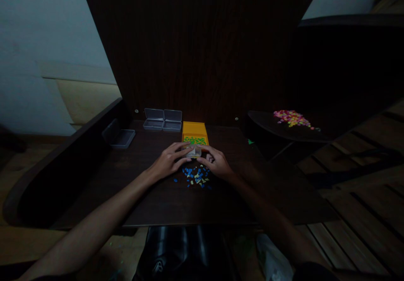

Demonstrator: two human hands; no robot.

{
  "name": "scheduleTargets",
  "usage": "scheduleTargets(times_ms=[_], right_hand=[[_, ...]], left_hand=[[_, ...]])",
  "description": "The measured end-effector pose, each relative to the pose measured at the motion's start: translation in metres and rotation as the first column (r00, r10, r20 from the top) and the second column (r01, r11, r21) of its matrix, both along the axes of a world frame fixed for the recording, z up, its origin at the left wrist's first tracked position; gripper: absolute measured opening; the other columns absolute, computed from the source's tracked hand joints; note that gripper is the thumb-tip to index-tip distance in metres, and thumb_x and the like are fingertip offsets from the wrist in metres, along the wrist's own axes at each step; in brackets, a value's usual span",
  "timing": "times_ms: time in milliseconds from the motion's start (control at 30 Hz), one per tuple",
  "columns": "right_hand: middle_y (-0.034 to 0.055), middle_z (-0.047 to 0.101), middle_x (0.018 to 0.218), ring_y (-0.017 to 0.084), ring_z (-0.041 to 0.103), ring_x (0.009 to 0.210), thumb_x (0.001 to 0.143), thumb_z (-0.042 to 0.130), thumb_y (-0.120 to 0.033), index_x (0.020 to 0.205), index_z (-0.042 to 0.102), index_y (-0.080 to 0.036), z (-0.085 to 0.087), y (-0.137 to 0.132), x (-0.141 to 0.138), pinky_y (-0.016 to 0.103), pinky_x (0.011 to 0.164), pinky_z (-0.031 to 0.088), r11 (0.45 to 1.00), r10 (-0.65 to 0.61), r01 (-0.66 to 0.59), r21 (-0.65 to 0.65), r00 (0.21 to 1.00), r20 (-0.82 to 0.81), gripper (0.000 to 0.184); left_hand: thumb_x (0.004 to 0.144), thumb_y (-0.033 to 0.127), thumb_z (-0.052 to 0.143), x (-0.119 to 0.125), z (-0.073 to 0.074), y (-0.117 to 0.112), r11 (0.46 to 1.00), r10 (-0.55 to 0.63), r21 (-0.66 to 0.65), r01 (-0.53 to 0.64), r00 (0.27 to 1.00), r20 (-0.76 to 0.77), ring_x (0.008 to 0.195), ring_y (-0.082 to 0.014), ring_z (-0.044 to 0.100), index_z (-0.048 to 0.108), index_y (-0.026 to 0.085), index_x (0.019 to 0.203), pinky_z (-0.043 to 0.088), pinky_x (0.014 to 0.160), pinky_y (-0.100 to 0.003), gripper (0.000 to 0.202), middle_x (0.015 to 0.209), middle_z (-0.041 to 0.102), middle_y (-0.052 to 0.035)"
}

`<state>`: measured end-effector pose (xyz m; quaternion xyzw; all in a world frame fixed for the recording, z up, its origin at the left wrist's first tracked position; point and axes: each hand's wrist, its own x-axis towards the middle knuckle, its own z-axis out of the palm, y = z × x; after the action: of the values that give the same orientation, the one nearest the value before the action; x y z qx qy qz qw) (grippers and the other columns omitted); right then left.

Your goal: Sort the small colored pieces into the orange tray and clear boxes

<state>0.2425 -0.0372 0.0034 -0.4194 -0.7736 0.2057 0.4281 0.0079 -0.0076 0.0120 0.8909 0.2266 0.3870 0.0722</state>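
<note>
Between my two hands is a small clear plastic box (192, 152) with some pale contents that I cannot make out. My left hand (169, 160) grips its left side, thumb at the near edge and fingers over the top. Around its right side closes my right hand (217, 162), thumb in front and some fingers curled. Just behind the box stands a yellow box (195, 128) with its lid up and many small green pieces (195, 140) inside. Loose blue and pale yellow pieces (195, 176) lie scattered on the dark table in front of my hands.
Open clear plastic boxes (163, 120) stand at the back left, and another open clear box (123, 138) sits by the left side panel (63, 159). On a shelf (265, 123) at the right lies a heap of pink, red and yellow pieces (293, 118). A dark panel rises behind.
</note>
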Motion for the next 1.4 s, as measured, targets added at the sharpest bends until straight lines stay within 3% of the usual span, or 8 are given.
scheduleTargets(times_ms=[67,233,433,800,1000,1233,1400], right_hand=[[0.0057,0.072,0.094,0.007,0.046,0.047,0.086,0.065,-0.035,0.134,0.055,-0.019,0.000,-0.001,0.000,0.022,0.046,0.043,0.998,-0.023,0.022,-0.064,1.000,-0.007,0.052],[0.0131,0.064,0.129,0.004,0.045,0.047,0.087,0.062,-0.036,0.135,0.051,-0.023,-0.001,-0.002,0.000,0.021,0.046,0.043,0.996,-0.053,0.048,-0.076,0.996,-0.073,0.051],[0.0120,0.066,0.127,0.005,0.047,0.048,0.087,0.061,-0.034,0.131,0.053,-0.021,-0.001,-0.004,0.001,0.022,0.048,0.045,0.994,-0.055,0.046,-0.095,0.995,-0.086,0.047],[0.0078,0.070,0.113,0.007,0.047,0.053,0.088,0.059,-0.033,0.127,0.057,-0.019,-0.003,-0.006,0.003,0.024,0.054,0.046,0.997,-0.069,0.068,-0.035,0.997,-0.028,0.041],[0.0065,0.069,0.101,0.008,0.046,0.054,0.089,0.059,-0.033,0.126,0.057,-0.018,-0.007,-0.004,0.004,0.024,0.054,0.044,0.997,-0.070,0.070,-0.018,0.998,0.008,0.039],[0.0062,0.066,0.100,0.009,0.047,0.056,0.090,0.057,-0.033,0.122,0.059,-0.019,-0.006,-0.002,0.008,0.026,0.056,0.046,0.995,-0.101,0.101,0.020,0.995,0.000,0.035],[0.0059,0.066,0.098,0.009,0.046,0.056,0.091,0.054,-0.032,0.116,0.061,-0.018,-0.003,0.000,0.013,0.026,0.057,0.045,0.984,-0.158,0.160,0.079,0.987,-0.030,0.030]], left_hand=[[0.094,0.031,0.057,-0.003,0.001,0.003,1.000,0.028,-0.013,-0.028,1.000,0.009,0.123,-0.0240,0.057,0.057,0.025,0.134,0.052,0.102,-0.045,0.041,0.135,0.059,-0.0113],[0.093,0.038,0.056,-0.017,0.004,0.019,0.983,0.172,-0.074,-0.167,0.983,0.065,0.124,-0.0254,0.057,0.058,0.024,0.132,0.048,0.106,-0.047,0.042,0.136,0.058,-0.0107],[0.093,0.045,0.053,-0.039,0.000,0.042,0.941,0.303,-0.159,-0.297,0.953,0.009,0.123,-0.0277,0.057,0.061,0.021,0.128,0.045,0.107,-0.050,0.044,0.133,0.060,-0.0108],[0.086,0.044,0.056,-0.053,-0.021,0.068,0.905,0.282,-0.289,-0.313,0.949,-0.143,0.128,-0.0297,0.053,0.052,0.014,0.133,0.040,0.111,-0.050,0.057,0.138,0.056,-0.0154],[0.078,0.038,0.062,-0.052,-0.020,0.068,0.850,0.324,-0.402,-0.340,0.940,-0.110,0.134,-0.0322,0.048,0.038,0.009,0.144,0.039,0.113,-0.050,0.076,0.146,0.047,-0.0197],[0.073,0.039,0.068,-0.048,-0.020,0.069,0.816,0.298,-0.516,-0.261,0.955,-0.013,0.136,-0.0335,0.046,0.030,0.014,0.149,0.039,0.113,-0.051,0.088,0.150,0.043,-0.0190],[0.089,0.052,0.046,-0.052,-0.008,0.073,0.772,0.399,-0.573,-0.274,0.911,0.102,0.131,-0.0301,0.052,0.036,0.017,0.145,0.041,0.109,-0.049,0.067,0.142,0.054,-0.0150]])
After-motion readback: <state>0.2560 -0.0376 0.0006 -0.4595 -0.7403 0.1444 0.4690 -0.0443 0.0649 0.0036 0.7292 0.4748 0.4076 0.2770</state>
